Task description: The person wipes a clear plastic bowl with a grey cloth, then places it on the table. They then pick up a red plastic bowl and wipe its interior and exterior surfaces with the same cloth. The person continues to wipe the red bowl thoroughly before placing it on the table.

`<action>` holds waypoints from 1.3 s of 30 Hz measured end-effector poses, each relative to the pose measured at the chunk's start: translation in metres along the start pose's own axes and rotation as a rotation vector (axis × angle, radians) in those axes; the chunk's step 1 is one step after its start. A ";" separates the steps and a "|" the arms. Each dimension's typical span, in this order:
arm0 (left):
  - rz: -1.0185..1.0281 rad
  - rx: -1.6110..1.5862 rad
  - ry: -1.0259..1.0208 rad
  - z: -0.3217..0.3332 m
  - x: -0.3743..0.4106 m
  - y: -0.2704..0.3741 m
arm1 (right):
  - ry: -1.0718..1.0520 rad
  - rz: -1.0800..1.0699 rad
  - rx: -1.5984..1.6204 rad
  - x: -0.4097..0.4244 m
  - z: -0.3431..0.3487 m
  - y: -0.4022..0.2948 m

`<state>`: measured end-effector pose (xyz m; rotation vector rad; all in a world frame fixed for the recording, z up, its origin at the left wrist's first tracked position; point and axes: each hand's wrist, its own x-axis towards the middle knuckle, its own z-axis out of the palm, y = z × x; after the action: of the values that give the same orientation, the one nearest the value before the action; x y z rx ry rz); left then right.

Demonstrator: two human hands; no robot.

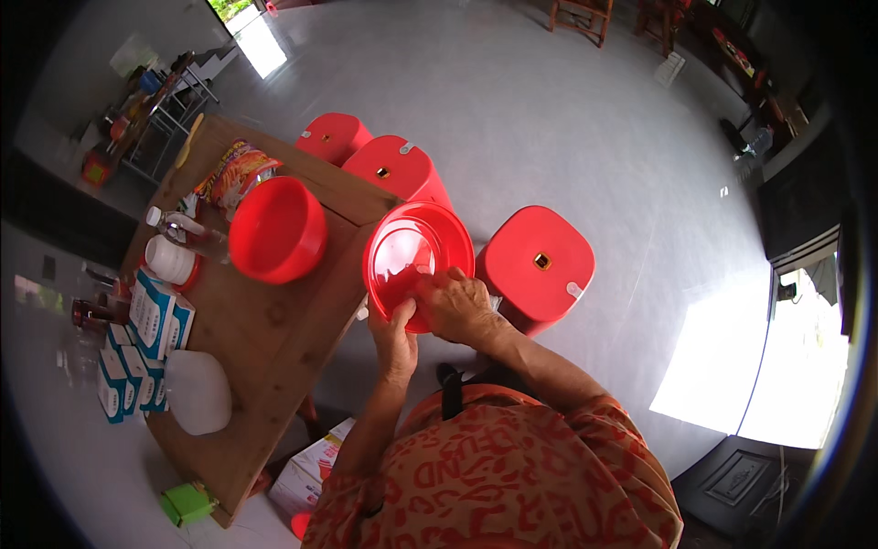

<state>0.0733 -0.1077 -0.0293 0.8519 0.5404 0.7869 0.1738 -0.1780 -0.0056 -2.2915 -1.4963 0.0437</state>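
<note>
A shiny red plastic basin [403, 240] is tilted in front of me, beside the edge of the wooden table. My left hand [396, 340] grips its near rim, the thumb over the inside and the other fingers hidden beneath. Bent over the same basin, my right hand [458, 305] has its fingers curled at the inner wall. Whether something is between those fingers is hidden. On the table to the left rests a second, deeper red plastic bowl [278, 230], its mouth turned partly towards me.
The wooden table [274, 350] bears tissue boxes [152, 312], a clear plastic bottle [185, 230], a white translucent container [197, 392] and a colourful packet [236, 175]. Red plastic stools stand beyond the basin; one stool [538, 264] is at the right. A printed carton [312, 466] sits below the table edge.
</note>
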 end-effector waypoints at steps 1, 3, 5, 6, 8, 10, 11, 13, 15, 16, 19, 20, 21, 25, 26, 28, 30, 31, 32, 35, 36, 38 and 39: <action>0.004 -0.008 0.000 0.004 -0.002 -0.002 | 0.008 0.007 -0.040 -0.001 0.004 0.008; 0.015 -0.020 0.005 0.013 -0.004 -0.005 | 0.022 0.015 -0.113 0.003 0.003 0.023; 0.021 -0.026 0.016 0.021 -0.005 -0.009 | 0.029 -0.033 -0.086 0.005 0.001 0.033; 0.027 -0.030 0.019 0.025 -0.004 -0.011 | 0.055 -0.070 -0.066 0.006 -0.001 0.038; 0.030 -0.012 0.033 0.029 -0.001 -0.014 | 0.078 -0.117 -0.016 0.009 -0.004 0.045; 0.014 -0.020 0.051 0.036 0.005 -0.020 | 0.078 -0.135 0.027 0.010 -0.005 0.052; -0.006 -0.029 0.067 0.038 0.004 -0.023 | 0.039 -0.129 0.042 0.009 -0.005 0.056; -0.039 -0.048 0.087 0.039 0.005 -0.028 | -0.029 -0.117 0.071 0.010 0.000 0.064; -0.076 -0.061 0.094 0.038 0.006 -0.032 | -0.051 -0.138 0.061 0.010 0.005 0.070; -0.087 -0.055 0.108 0.036 0.007 -0.032 | -0.036 -0.147 0.068 0.010 0.010 0.070; -0.137 -0.051 0.100 0.024 0.014 -0.023 | -0.064 -0.189 0.050 0.016 0.016 0.067; -0.149 -0.041 0.105 0.024 0.016 -0.019 | -0.074 -0.231 0.050 0.018 0.015 0.069; -0.144 -0.011 0.095 0.019 0.018 -0.018 | -0.083 -0.274 0.042 0.021 0.013 0.071; -0.136 0.055 0.014 0.009 0.021 -0.020 | 0.095 -0.278 -0.183 0.026 0.019 0.088; -0.125 0.078 -0.019 0.008 0.021 -0.023 | 0.123 -0.170 -0.156 0.030 0.021 0.088; -0.117 0.084 -0.043 0.006 0.023 -0.025 | 0.213 -0.196 -0.156 0.033 0.016 0.084; -0.068 0.037 -0.020 0.010 0.024 -0.021 | 0.219 -0.190 -0.185 0.036 0.010 0.078; -0.046 0.013 -0.009 0.011 0.026 -0.019 | 0.231 -0.182 -0.178 0.037 0.008 0.076; -0.038 0.013 -0.019 0.011 0.029 -0.018 | 0.243 -0.173 -0.171 0.039 0.006 0.074; -0.004 0.028 -0.039 0.011 0.037 -0.015 | 0.252 -0.154 -0.132 0.042 0.001 0.067; 0.018 0.038 -0.044 0.011 0.041 -0.014 | 0.254 -0.153 -0.116 0.044 -0.001 0.064; 0.044 0.069 -0.054 0.011 0.047 -0.017 | 0.285 -0.159 -0.119 0.044 -0.001 0.061; 0.054 0.094 -0.058 0.011 0.051 -0.017 | 0.304 -0.168 -0.117 0.045 -0.002 0.058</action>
<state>0.1188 -0.0797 -0.0431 0.9771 0.5078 0.7887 0.2435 -0.1587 -0.0155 -2.1321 -1.5549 -0.4304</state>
